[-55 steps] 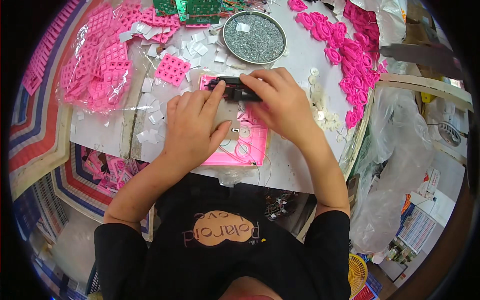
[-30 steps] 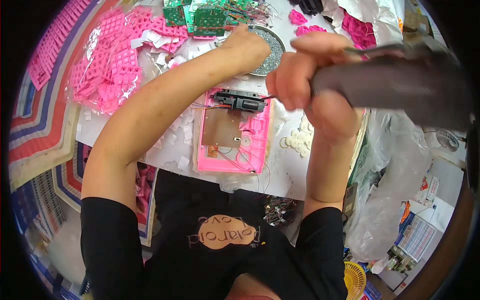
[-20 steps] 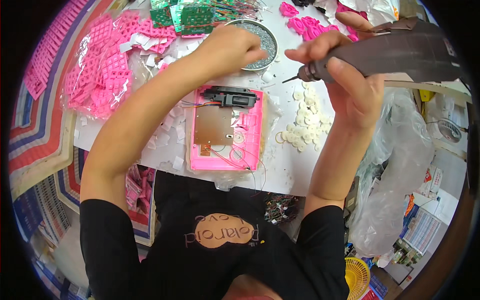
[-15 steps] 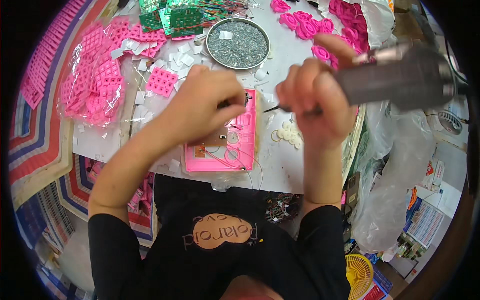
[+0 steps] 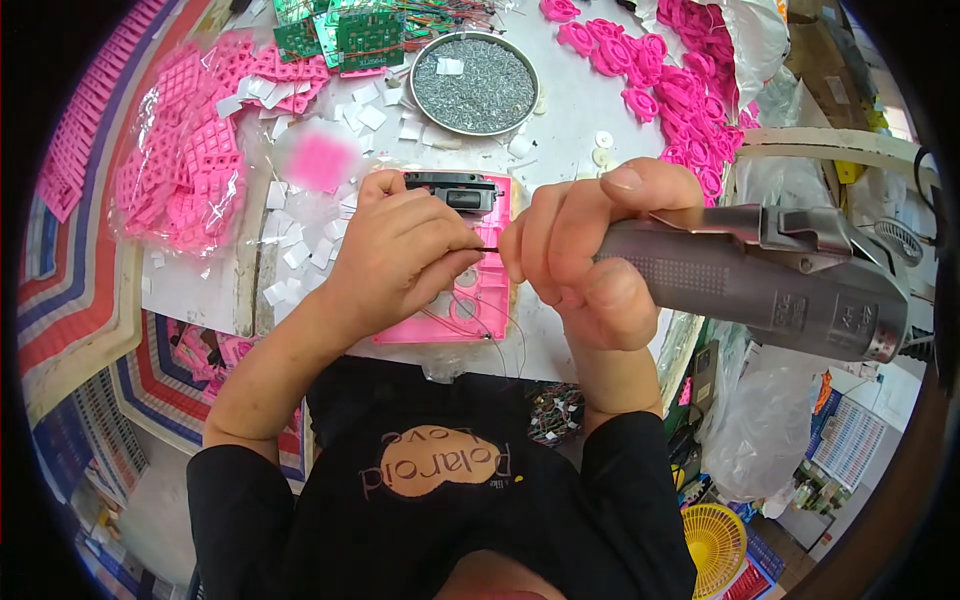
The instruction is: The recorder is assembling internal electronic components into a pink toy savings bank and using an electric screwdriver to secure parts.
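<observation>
My right hand (image 5: pixel 600 250) grips a grey electric screwdriver (image 5: pixel 730 275), held level with its thin dark bit pointing left. At the bit's tip, the thumb and forefinger of my left hand (image 5: pixel 405 250) are pinched together. Whatever may be between those fingertips is too small to make out. Both hands are above a pink plastic housing (image 5: pixel 445 328), whose middle is partly covered by my left hand. A black part (image 5: pixel 455 190) lies across the housing's far end. Thin wires trail over its near right corner.
Beyond the housing stands a round metal dish (image 5: pixel 475 117) of small screws. Green circuit boards (image 5: pixel 370 42) lie at the back left, near bagged pink keypads (image 5: pixel 190 180) and scattered white squares (image 5: pixel 295 255). Pink ring-shaped parts (image 5: pixel 690 110) are heaped at the back right.
My right hand has brought the screwdriver leftward and nearer, so its bit meets my left fingertips. My left hand has shifted nearer to me, and the black part now shows.
</observation>
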Demonstrator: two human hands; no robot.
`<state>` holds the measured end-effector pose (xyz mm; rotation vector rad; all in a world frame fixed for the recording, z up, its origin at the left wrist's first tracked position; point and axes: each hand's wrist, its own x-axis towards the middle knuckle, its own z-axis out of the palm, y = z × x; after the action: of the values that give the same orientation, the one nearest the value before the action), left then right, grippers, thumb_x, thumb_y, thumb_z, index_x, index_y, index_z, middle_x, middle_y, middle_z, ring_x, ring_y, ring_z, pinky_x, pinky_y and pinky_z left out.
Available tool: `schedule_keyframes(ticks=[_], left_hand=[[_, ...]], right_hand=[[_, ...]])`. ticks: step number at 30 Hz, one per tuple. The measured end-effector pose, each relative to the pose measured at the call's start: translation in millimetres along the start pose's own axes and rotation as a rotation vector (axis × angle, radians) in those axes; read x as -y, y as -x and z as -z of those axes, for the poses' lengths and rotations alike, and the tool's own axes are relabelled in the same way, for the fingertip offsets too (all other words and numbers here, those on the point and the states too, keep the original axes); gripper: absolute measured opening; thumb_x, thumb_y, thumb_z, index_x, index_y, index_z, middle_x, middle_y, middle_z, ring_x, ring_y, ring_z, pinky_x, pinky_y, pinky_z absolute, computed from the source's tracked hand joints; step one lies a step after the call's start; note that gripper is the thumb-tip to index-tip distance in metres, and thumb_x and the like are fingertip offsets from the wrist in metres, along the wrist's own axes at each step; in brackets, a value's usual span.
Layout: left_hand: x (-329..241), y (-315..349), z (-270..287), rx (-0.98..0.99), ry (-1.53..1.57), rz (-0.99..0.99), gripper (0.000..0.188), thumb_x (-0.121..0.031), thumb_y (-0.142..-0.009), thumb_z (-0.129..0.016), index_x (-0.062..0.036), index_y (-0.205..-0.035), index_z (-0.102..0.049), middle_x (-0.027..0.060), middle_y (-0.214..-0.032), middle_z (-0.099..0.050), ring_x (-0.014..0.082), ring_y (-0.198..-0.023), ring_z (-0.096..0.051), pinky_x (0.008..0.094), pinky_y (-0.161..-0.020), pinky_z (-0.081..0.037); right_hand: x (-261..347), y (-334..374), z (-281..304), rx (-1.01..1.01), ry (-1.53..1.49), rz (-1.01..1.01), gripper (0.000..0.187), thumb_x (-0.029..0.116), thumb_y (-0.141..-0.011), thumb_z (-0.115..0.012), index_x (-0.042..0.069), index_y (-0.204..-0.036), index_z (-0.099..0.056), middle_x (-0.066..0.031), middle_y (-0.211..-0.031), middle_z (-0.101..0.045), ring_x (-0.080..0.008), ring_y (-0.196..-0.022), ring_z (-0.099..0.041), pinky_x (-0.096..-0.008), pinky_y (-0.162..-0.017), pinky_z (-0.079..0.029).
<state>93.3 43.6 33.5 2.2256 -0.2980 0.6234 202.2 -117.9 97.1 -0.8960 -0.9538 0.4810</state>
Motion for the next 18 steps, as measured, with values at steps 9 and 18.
schedule_keyframes(ticks=[9,18], left_hand=[[1,-5,-2,-0.022,-0.032,-0.026,0.019,-0.016,-0.076,-0.083,-0.013,-0.086,-0.067,0.0,-0.081,-0.065,0.0193,-0.074,-0.06,0.039,-0.082,-0.035],[18,-9,-18,0.041,-0.4,0.098,0.022,-0.026,-0.076,-0.081,-0.0176,-0.093,-0.071,-0.007,-0.096,-0.066,0.0156,-0.1,-0.059,0.0513,-0.099,-0.03]], right_hand=[[3,-2,2,-0.007,0.008,0.029,0.049,0.02,-0.098,-0.064,0.012,-0.141,-0.042,-0.0007,-0.062,-0.049,-0.0146,-0.054,-0.047,-0.0331,-0.055,-0.046],[-32,-8,25,-0.144,0.273,0.059,0.041,0.001,-0.092,-0.053,0.004,-0.132,-0.047,-0.0057,-0.062,-0.048,-0.0154,-0.05,-0.046,-0.035,-0.053,-0.047]])
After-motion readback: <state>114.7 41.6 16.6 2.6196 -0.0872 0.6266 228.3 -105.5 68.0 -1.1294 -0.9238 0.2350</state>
